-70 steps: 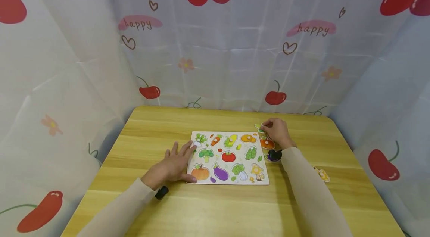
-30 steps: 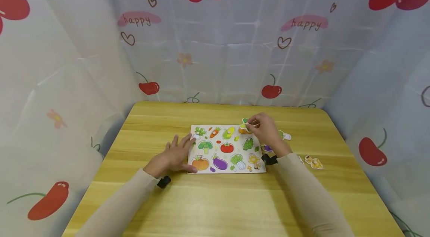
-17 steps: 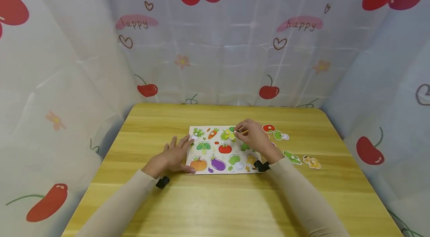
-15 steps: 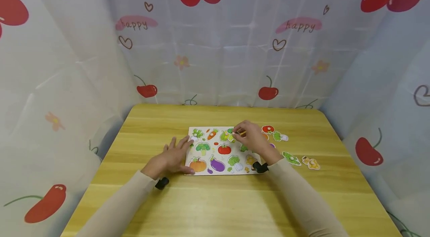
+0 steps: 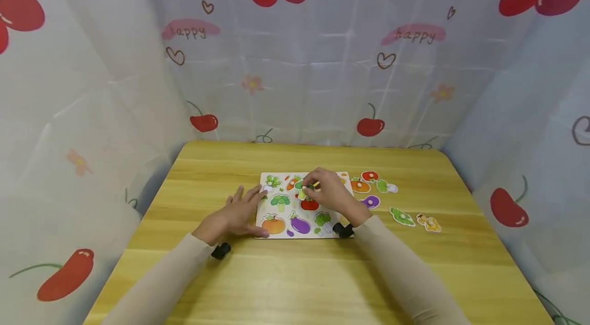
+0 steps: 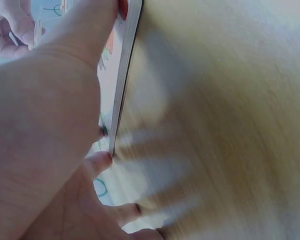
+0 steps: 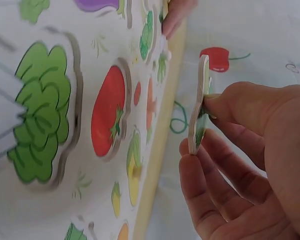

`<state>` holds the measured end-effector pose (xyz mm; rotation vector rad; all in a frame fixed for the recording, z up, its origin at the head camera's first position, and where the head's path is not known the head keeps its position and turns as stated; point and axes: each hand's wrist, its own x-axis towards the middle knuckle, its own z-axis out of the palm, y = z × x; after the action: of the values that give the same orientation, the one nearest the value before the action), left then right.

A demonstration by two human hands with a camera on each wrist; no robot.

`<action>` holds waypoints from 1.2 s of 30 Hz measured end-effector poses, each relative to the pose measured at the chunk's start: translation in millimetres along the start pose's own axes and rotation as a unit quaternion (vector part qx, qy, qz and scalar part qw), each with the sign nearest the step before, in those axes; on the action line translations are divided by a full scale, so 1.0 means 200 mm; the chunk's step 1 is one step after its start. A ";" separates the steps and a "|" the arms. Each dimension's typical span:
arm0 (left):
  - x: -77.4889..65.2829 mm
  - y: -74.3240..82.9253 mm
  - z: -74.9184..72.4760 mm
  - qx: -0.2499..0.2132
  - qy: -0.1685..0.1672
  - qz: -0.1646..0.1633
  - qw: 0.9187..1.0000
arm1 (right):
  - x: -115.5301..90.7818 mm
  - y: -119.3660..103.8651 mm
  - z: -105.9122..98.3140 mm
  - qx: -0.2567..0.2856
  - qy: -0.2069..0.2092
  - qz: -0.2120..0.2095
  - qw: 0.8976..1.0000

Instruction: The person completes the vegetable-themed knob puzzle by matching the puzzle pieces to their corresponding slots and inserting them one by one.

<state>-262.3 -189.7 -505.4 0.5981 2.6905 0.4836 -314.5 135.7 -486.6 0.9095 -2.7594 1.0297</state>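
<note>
A flat vegetable puzzle board (image 5: 287, 216) lies on the table, its recesses printed with broccoli, tomato, pumpkin, eggplant and more. My left hand (image 5: 237, 216) rests at its left edge with fingers spread. In the left wrist view, the thumb reaches over the board's edge (image 6: 121, 90) while other fingertips meet the table. Over the upper middle of the board, my right hand (image 5: 328, 191) pinches a broccoli puzzle piece (image 5: 300, 190) by its small knob. The right wrist view shows this piece (image 7: 199, 107) edge-on, raised off the board, between thumb and fingers.
Loose knobbed pieces lie right of the board: tomato (image 5: 370, 176), pumpkin (image 5: 360, 185), leafy cabbage (image 5: 387, 186), eggplant (image 5: 371, 202), a green vegetable (image 5: 402, 216) and mushroom (image 5: 429, 222). A carrot piece (image 5: 292, 184) sits in the board. Cherry-print curtains enclose the table (image 5: 295, 274).
My right hand has picked up the broccoli piece from beyond the board's right edge and carried it left over the board. My left hand has stayed at the left edge.
</note>
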 end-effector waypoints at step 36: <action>0.02 -0.04 -0.04 0.003 -0.013 0.027 1.000 | 0.08 -0.09 0.16 -0.024 -0.038 -0.036 0.998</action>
<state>-270.7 -196.6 -502.4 0.6764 2.6588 0.4779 -312.9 97.9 -498.0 1.0529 -2.7764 0.9326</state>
